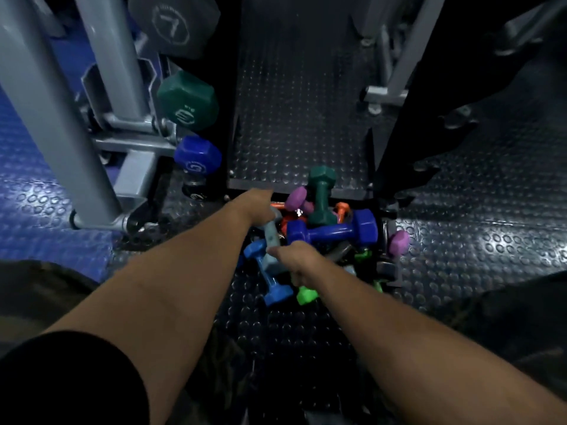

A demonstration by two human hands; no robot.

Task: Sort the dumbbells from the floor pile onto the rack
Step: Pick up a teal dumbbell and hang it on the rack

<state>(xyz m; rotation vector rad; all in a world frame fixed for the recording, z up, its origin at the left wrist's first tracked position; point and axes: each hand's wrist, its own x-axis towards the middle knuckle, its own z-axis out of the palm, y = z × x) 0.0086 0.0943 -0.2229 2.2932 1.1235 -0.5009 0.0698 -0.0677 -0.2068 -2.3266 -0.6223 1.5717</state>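
Observation:
A pile of small coloured dumbbells lies on the studded black floor. It includes a dark blue one (334, 233), a green one (320, 194), purple ones (296, 199) (399, 242), an orange one (340, 210), a light blue one (270, 279) and a neon green one (306, 294). My left hand (259, 207) grips the upper end of a pale grey dumbbell (271, 237) at the pile's left side. My right hand (296, 260) curls round its lower end, thumb on the handle. The fingertips of both hands are hidden.
The rack (122, 124), with grey metal posts, stands at the left. It carries a grey dumbbell marked 7 (175, 24), a green one (187, 101), a blue one (198, 154) and a black one (194, 191). A raised studded platform (294, 118) lies behind the pile. Another frame (386, 93) stands right.

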